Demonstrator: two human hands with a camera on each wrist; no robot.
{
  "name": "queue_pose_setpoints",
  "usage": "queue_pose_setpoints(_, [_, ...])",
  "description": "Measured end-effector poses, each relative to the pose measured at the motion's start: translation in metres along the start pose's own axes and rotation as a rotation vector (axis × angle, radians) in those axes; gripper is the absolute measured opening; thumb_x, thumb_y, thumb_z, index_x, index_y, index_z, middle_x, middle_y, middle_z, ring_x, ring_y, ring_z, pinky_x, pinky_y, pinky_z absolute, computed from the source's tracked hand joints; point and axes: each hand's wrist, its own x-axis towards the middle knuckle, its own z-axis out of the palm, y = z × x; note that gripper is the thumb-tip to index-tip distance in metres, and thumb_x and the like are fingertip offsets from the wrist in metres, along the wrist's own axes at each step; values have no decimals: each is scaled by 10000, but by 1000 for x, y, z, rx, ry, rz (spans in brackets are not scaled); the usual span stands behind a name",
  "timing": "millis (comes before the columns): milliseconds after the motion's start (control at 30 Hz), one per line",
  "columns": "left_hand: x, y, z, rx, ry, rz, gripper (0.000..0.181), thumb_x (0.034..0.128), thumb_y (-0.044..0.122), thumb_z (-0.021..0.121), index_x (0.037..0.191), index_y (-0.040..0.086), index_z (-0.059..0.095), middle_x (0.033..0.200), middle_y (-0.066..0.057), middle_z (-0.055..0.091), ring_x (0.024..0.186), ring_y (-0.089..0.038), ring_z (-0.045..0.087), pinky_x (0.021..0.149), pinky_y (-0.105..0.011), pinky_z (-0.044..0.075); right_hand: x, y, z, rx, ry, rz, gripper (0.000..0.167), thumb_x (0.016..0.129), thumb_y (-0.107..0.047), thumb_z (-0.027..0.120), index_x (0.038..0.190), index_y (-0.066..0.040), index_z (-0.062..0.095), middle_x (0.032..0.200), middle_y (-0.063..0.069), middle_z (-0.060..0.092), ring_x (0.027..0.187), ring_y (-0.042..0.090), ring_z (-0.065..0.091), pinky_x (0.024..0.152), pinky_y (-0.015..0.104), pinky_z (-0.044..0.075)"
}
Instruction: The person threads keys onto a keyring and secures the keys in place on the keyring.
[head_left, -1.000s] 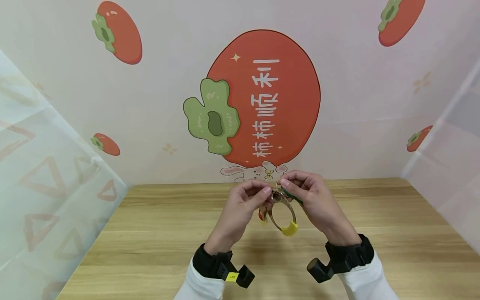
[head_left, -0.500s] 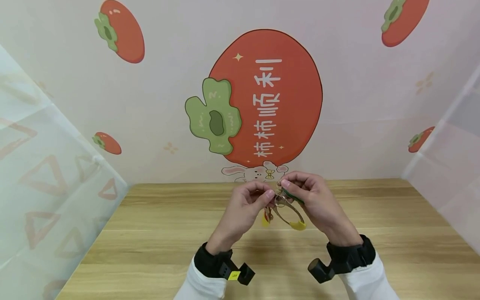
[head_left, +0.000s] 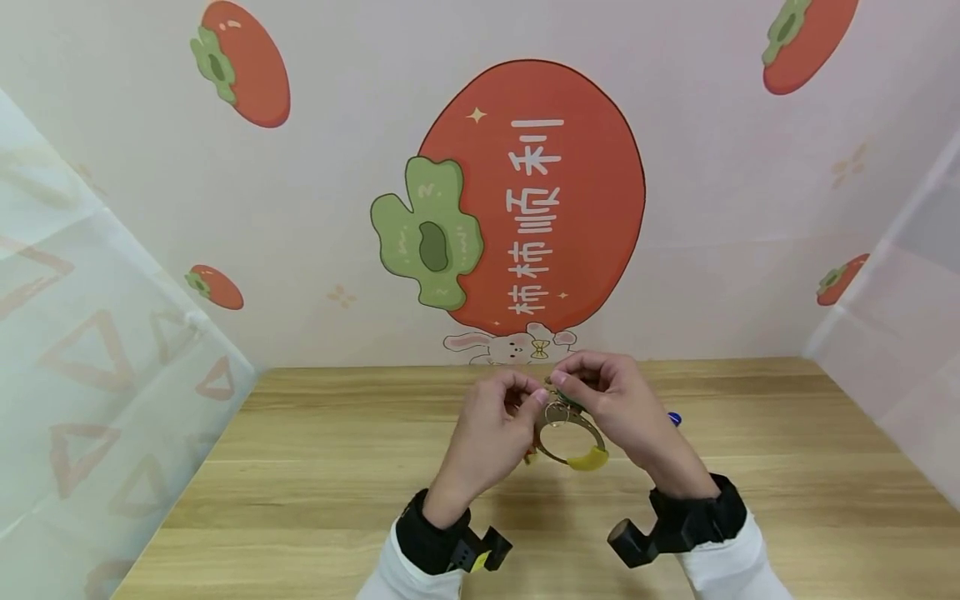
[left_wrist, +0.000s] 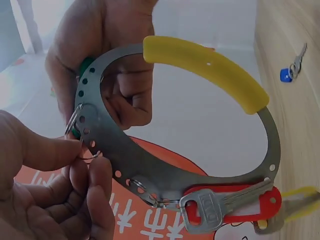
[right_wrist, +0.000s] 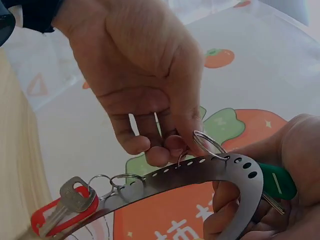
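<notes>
A large metal key ring (left_wrist: pixel 112 145) with a row of holes and a yellow grip (left_wrist: pixel 205 70) hangs between the hands. My left hand (head_left: pixel 487 429) pinches a small split ring (right_wrist: pixel 182 157) at one hole. The right hand (head_left: pixel 622 404) holds a green key tag (right_wrist: pixel 277 180) at the holder's edge, its key (right_wrist: pixel 272 204) partly hidden behind the metal. That tag's larger split ring (right_wrist: pixel 209 144) passes by the left fingertips. A red key tag (left_wrist: pixel 270 202) with a silver key (left_wrist: pixel 205 210) dangles from the holder; a yellow-tagged key (left_wrist: pixel 277 220) hangs blurred beside it.
A key with a blue tag (head_left: pixel 675 418) lies on the wooden table (head_left: pixel 315 467), behind the right wrist. A white printed backdrop (head_left: pixel 697 192) rises at the table's far edge, with sheets at both sides.
Both hands have shifted slightly left and down. The metal key ring has swung to face the head camera more. The blue tag now shows past the right wrist.
</notes>
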Motion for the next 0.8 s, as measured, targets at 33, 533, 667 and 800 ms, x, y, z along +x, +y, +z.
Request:
queue_pose_setpoints(33, [0,0,1,-4,8,-4,64,987,57,649,967,6,682,827,-18,620,691,-148,578,586,-242,494,0,0,0,-2,2,1,154,1010,-67,621,1048,67,689,931,131,696,847,195,665,789,273,549])
queue_pose_setpoints(533, [7,-9,-10,-310,-55,-45,132,981,76,672,1057,-29,696,959,-154,688,883,-367,692,768,-435,596,2,1,-5,92,47,10,225,1031,-105,599,1088,106,650,937,88,665,874,188,636,804,277,539])
queue_pose_setpoints(667, [7,-11,-8,-268,-26,6,108,970,72,684,1035,-11,709,973,-119,684,883,-321,699,797,-365,596,2,2,-6,133,41,1,203,1032,-107,598,1066,84,659,924,73,672,869,198,645,804,281,541])
queue_pose_setpoints(800, [9,-14,-6,-86,-8,199,55,978,65,671,1003,18,685,939,-44,668,848,-197,674,780,-280,578,3,4,-7,232,8,-5,151,1032,-88,590,1036,34,679,905,56,675,841,181,652,781,269,549])
